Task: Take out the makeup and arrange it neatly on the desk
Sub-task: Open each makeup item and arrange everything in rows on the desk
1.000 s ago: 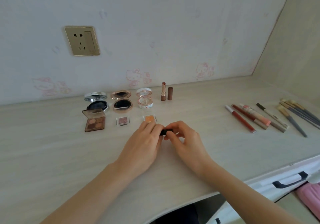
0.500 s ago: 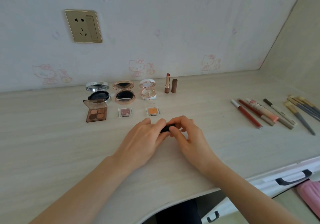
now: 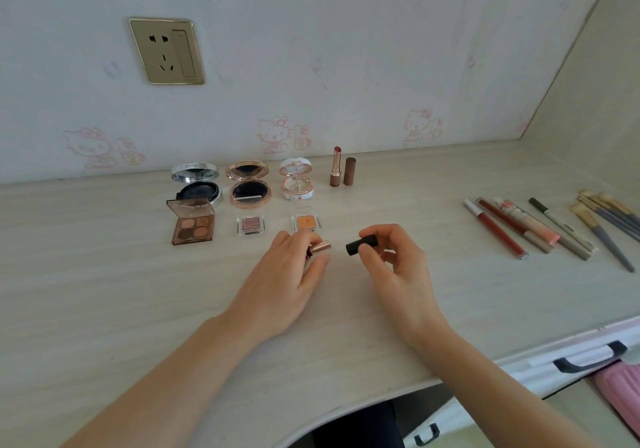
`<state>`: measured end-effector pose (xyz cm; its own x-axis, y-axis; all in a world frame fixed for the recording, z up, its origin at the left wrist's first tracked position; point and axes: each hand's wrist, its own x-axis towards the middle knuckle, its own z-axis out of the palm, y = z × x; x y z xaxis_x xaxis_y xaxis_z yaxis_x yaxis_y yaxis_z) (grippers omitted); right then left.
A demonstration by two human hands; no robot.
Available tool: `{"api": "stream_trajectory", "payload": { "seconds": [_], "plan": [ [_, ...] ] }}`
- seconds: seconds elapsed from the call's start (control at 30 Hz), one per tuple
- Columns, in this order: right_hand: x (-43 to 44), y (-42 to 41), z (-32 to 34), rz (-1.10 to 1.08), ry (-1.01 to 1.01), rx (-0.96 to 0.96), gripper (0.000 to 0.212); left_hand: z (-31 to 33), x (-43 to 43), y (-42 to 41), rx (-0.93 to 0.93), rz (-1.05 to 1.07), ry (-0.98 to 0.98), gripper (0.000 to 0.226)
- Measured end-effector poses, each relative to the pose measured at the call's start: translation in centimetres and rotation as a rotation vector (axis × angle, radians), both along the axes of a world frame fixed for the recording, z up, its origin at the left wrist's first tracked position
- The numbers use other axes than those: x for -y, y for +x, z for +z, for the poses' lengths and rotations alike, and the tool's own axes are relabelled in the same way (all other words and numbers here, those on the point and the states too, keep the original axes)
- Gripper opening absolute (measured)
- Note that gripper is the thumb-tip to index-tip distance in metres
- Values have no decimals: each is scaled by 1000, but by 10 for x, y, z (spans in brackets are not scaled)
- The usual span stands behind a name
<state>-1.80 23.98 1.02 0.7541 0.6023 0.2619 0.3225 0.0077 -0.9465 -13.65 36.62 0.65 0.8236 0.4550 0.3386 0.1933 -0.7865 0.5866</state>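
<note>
Soft, even daylight, faint shadows, sharp focus, wide-angle bending at edges.

Home interior, a dressing corner: pale wood-grain desk (image 3: 104, 291) fitted into a wall corner, cartoon-cat wallpaper (image 3: 273, 134) behind its far edge, brass-coloured wall socket (image 3: 166, 51) above, white drawer (image 3: 533, 364) with dark handle under the near right corner (pink fabric (image 3: 620, 388) beside it), open compacts (image 3: 249, 188) ranged along the far edge.

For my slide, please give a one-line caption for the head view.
Over the desk, the left hand holds a rose-gold lipstick tube and the right hand a black cap, apart.
</note>
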Motion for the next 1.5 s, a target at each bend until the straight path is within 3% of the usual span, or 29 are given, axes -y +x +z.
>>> {"api": "stream_trajectory", "payload": {
  "seconds": [0.47,0.63,0.8,1.17,1.3,1.5],
  "plan": [
    [-1,3,-2,-43,-16,-66,10,2,-1,0,162,2,-219,14],
    [-1,4,-2,17,8,-108,16,5,1,3,182,56,-167,8],
    [2,9,4,40,-50,23,21,11,2,13,167,117,-63,14],
    [-23,85,14,-101,-208,158,19,43,-19,98,-42,231,102,17],
    [-38,110,10,-60,-297,225,9,46,-31,131,-153,310,193,13],
    [-61,133,0,-13,-357,270,11,44,-38,154,-269,384,277,21]
  ]
}}
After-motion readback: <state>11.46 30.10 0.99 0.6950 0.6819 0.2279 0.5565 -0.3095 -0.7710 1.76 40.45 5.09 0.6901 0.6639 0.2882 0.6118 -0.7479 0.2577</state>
